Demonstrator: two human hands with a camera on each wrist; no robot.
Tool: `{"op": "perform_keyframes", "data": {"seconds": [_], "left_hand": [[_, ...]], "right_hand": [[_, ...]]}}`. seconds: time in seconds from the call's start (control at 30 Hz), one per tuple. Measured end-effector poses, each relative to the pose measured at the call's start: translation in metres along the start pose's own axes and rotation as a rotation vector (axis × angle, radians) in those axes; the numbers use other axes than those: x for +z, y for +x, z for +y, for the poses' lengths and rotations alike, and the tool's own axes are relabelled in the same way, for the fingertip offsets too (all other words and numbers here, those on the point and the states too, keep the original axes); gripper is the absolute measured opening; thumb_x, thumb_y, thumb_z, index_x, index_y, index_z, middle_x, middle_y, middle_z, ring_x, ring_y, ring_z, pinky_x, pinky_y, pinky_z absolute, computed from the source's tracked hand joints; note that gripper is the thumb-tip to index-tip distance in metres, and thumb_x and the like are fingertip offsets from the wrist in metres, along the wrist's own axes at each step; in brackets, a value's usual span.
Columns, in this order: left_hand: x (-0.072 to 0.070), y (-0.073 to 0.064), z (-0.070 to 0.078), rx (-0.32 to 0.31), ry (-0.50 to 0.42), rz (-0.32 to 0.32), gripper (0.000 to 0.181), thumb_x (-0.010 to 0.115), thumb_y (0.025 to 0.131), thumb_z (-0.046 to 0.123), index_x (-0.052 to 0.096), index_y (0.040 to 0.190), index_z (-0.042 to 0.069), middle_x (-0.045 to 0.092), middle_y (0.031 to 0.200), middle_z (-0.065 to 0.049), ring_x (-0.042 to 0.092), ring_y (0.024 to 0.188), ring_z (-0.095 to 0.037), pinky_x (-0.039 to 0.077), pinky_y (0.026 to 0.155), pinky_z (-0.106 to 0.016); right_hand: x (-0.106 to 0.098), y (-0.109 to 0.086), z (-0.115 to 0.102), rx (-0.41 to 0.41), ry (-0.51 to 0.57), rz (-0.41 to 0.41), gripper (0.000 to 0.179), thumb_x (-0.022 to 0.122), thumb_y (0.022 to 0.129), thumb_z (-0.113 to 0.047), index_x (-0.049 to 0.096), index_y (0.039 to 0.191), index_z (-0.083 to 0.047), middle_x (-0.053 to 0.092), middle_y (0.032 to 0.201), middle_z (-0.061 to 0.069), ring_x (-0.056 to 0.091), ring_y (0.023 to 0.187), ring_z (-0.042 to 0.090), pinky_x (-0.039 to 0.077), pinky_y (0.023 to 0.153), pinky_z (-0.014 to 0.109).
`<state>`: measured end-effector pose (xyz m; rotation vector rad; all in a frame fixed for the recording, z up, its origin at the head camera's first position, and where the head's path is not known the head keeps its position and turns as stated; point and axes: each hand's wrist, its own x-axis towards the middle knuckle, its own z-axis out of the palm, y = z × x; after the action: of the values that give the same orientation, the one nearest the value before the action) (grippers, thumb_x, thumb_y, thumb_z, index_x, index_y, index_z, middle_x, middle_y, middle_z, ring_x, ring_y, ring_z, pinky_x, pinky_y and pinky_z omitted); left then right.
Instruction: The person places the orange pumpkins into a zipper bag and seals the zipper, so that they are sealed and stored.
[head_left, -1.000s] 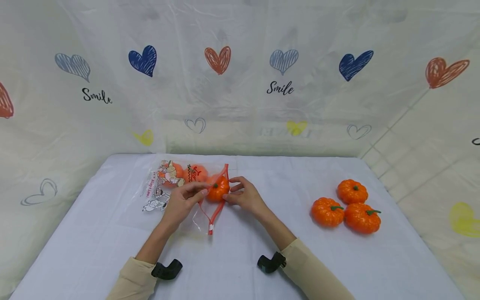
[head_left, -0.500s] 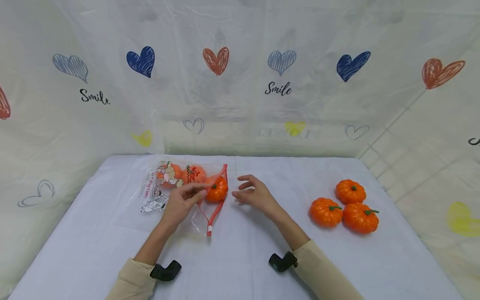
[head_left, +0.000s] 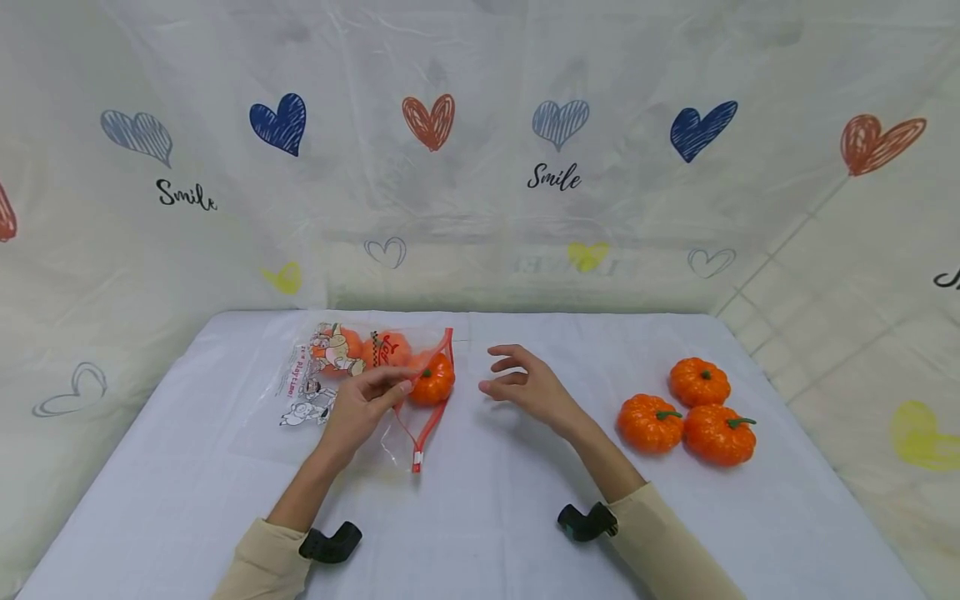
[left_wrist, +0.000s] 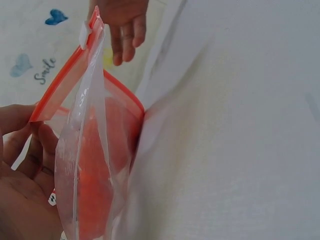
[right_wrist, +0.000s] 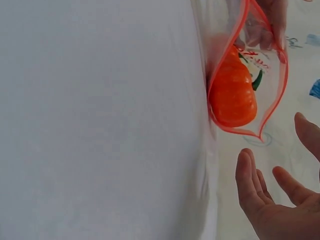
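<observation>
A clear zip bag (head_left: 389, 446) with a red zip edge and printed cartoon figures lies on the table, its mouth facing right. My left hand (head_left: 363, 408) pinches the upper red edge between thumb and fingers, as the left wrist view (left_wrist: 27, 175) also shows. Just inside the mouth sits an orange toy pumpkin (head_left: 435, 383) with a green stem; more orange pumpkins (head_left: 386, 348) show through the plastic behind it. Off to the right of the mouth, my right hand (head_left: 534, 387) is in the air with fingers spread loosely, holding nothing. The right wrist view shows the mouth gaping.
Three orange pumpkins, a back one (head_left: 700, 382), a left one (head_left: 650, 423) and a right one (head_left: 720, 435), stand close together on the table's right side. A white cloth (head_left: 465, 533) covers the table. Behind it hangs a pale curtain (head_left: 480, 208) printed with hearts.
My right hand has let go of the pumpkin at the bag's mouth and moved away to the right. My left hand keeps its pinch on the bag's edge.
</observation>
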<state>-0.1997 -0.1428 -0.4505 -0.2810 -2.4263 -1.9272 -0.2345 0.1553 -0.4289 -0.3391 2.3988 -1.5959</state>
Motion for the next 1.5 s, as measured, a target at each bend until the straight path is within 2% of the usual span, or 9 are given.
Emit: {"op": "perform_keyframes", "data": {"seconds": [0.27, 0.5, 0.9, 1.07, 1.27, 1.5], "left_hand": [[0.0, 0.0, 0.001, 0.002, -0.007, -0.004, 0.028, 0.071, 0.1, 0.024, 0.074, 0.126, 0.014, 0.07, 0.131, -0.009, 0.064, 0.109, -0.014, 0.055, 0.09, -0.015], [0.001, 0.0, 0.001, -0.014, 0.004, 0.004, 0.028, 0.072, 0.1, 0.026, 0.074, 0.126, 0.015, 0.07, 0.13, -0.008, 0.062, 0.108, -0.016, 0.054, 0.088, -0.015], [0.001, 0.001, -0.002, -0.015, 0.002, 0.002, 0.028, 0.072, 0.1, 0.025, 0.075, 0.125, 0.015, 0.071, 0.126, -0.009, 0.063, 0.105, -0.016, 0.055, 0.088, -0.015], [0.001, 0.001, -0.002, -0.015, 0.008, 0.006, 0.026, 0.072, 0.1, 0.024, 0.075, 0.124, 0.014, 0.072, 0.121, -0.011, 0.063, 0.102, -0.016, 0.055, 0.086, -0.016], [0.001, 0.001, -0.003, -0.016, 0.013, 0.004, 0.026, 0.071, 0.1, 0.025, 0.076, 0.124, 0.015, 0.072, 0.121, -0.01, 0.063, 0.103, -0.017, 0.055, 0.085, -0.016], [0.001, 0.001, -0.002, -0.023, 0.016, 0.006, 0.027, 0.072, 0.1, 0.025, 0.075, 0.124, 0.015, 0.071, 0.123, -0.01, 0.063, 0.106, -0.018, 0.055, 0.087, -0.016]], "right_hand": [[-0.018, -0.009, 0.002, -0.009, -0.044, 0.026, 0.061, 0.079, 0.094, -0.033, 0.053, 0.148, -0.021, 0.059, 0.144, 0.02, 0.069, 0.122, 0.029, 0.058, 0.103, 0.045], [-0.034, -0.018, 0.003, -0.02, -0.062, 0.029, 0.058, 0.079, 0.093, -0.037, 0.055, 0.145, -0.025, 0.059, 0.145, 0.017, 0.068, 0.122, 0.027, 0.057, 0.103, 0.045], [-0.057, -0.034, 0.011, -0.064, -0.111, 0.057, 0.056, 0.077, 0.094, -0.037, 0.057, 0.144, -0.024, 0.059, 0.144, 0.018, 0.068, 0.122, 0.028, 0.059, 0.1, 0.041], [-0.063, -0.04, 0.01, -0.037, -0.12, 0.069, 0.056, 0.078, 0.093, -0.041, 0.057, 0.144, -0.028, 0.059, 0.145, 0.015, 0.067, 0.124, 0.025, 0.057, 0.103, 0.044], [-0.07, -0.048, 0.009, -0.009, -0.07, 0.067, 0.055, 0.077, 0.093, -0.042, 0.057, 0.144, -0.032, 0.058, 0.147, 0.014, 0.065, 0.126, 0.027, 0.053, 0.109, 0.051], [-0.081, -0.052, 0.011, -0.044, -0.09, 0.045, 0.054, 0.076, 0.095, -0.035, 0.056, 0.145, -0.026, 0.058, 0.146, 0.014, 0.068, 0.124, 0.027, 0.058, 0.1, 0.029]]}}
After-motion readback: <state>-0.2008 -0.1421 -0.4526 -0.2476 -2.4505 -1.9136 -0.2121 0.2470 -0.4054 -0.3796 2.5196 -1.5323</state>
